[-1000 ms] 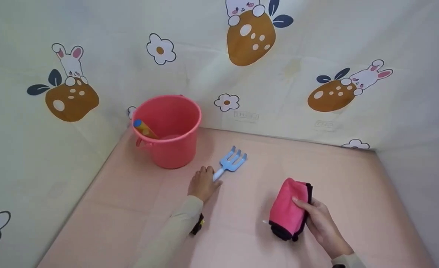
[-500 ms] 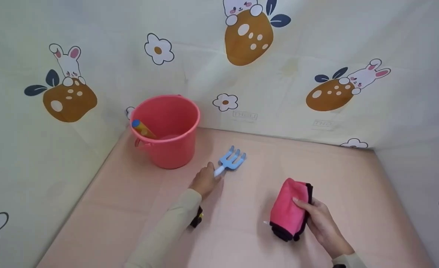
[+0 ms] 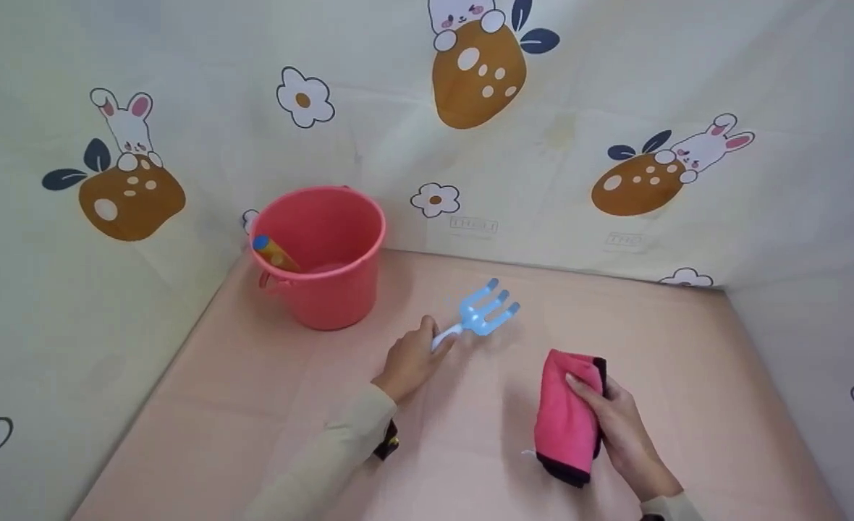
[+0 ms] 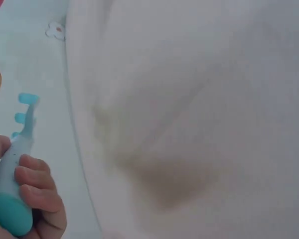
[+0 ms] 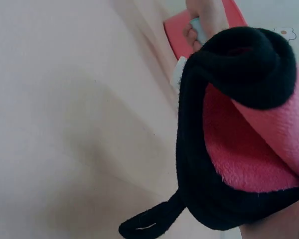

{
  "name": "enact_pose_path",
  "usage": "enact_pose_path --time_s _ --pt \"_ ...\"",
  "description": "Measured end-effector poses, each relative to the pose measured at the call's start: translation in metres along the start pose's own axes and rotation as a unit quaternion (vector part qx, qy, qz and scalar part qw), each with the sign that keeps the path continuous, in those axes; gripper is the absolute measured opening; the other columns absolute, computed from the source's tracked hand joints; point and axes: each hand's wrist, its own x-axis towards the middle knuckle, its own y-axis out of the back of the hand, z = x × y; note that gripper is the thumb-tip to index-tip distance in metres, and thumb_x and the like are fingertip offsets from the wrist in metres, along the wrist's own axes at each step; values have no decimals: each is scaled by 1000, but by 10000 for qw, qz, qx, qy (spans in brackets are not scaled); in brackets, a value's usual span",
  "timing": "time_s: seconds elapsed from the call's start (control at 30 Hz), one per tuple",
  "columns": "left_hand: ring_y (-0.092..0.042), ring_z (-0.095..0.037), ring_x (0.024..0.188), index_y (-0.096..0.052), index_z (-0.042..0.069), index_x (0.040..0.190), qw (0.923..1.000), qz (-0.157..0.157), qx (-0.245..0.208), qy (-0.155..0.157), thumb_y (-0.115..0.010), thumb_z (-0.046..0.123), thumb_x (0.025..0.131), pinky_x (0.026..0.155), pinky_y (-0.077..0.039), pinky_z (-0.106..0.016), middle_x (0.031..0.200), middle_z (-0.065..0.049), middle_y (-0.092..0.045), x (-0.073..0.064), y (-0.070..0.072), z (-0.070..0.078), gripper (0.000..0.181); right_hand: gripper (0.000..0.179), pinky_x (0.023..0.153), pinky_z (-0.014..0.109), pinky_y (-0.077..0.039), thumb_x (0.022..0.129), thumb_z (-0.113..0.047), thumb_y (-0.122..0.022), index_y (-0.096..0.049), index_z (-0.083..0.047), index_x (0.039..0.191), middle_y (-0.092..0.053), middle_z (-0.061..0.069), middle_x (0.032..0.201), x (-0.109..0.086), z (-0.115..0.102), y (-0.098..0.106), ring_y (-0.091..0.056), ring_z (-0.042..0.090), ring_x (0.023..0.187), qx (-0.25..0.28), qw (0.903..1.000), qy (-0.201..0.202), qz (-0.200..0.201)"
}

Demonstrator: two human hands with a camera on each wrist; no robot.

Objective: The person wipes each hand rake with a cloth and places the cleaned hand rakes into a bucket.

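Observation:
My left hand (image 3: 412, 359) grips the pale handle of a small light-blue hand fork (image 3: 479, 318), its three prongs pointing away to the back right. In the left wrist view my fingers wrap the fork's handle (image 4: 11, 172), whose butt end is teal. My right hand (image 3: 624, 423) holds a folded pink cloth (image 3: 566, 420) with black edging, thumb pressed on its front. Seen from the right wrist, the cloth is rolled over itself, and a black hanging loop (image 5: 152, 219) sticks out from its trim (image 5: 189, 144).
A pink bucket (image 3: 340, 300) stands at the back left, with a yellow, blue-ended thing (image 3: 275, 253) leaning inside. The pinkish covered surface (image 3: 210, 434) meets cloth walls (image 3: 369, 43) printed with rabbits and flowers at the back and sides.
My left hand has closed on the fork's handle, picked it up and moved it slightly right, turning its prongs. The pink cloth in my right hand has tilted more upright.

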Motion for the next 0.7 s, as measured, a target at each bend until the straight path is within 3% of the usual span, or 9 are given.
enact_pose_path --time_s 0.1,0.27,0.4,0.5,0.7 --pt "-36 -7 48 -44 13 94 9980 271 42 -569 -53 42 93 44 -30 -20 59 5 -39 -9 -3 8 30 55 71 25 -48 85 -29 -68 -47 -6 130 -60 -1 88 -3 -2 -3 -57 12 78 -254 9992 211 240" --pt "-38 -5 50 -52 15 98 9873 817 248 -1337 -55 40 92 46 -32 -17 63 5 -50 -23 -8 24 26 44 65 24 -49 83 -25 -70 -55 -7 120 -60 0 85 -10 -11 -11 -59 13 70 -573 9939 780 526" --pt "-42 -3 52 -59 16 101 9815 1000 284 -1605 -57 39 91 48 -35 -14 69 5 -57 -32 -13 37 26 37 65 24 -50 83 -20 -71 -58 -8 115 -60 5 90 -16 -18 -21 -60 15 71 -875 9836 1432 655" --pt "-43 -2 53 -60 17 100 9804 1010 293 -1666 -56 41 91 50 -36 -12 69 6 -55 -38 -17 44 27 33 66 23 -51 82 -17 -72 -61 -8 111 -62 10 93 -18 -19 -30 -59 15 72 -1268 9680 2010 810" --pt "-49 -2 61 -58 18 103 9779 977 332 -1820 -49 44 94 54 -40 -12 78 5 -58 -50 -22 55 29 27 67 20 -50 80 -12 -73 -65 -6 105 -66 8 90 -17 -17 -44 -57 16 74 -2103 9213 3071 1129"
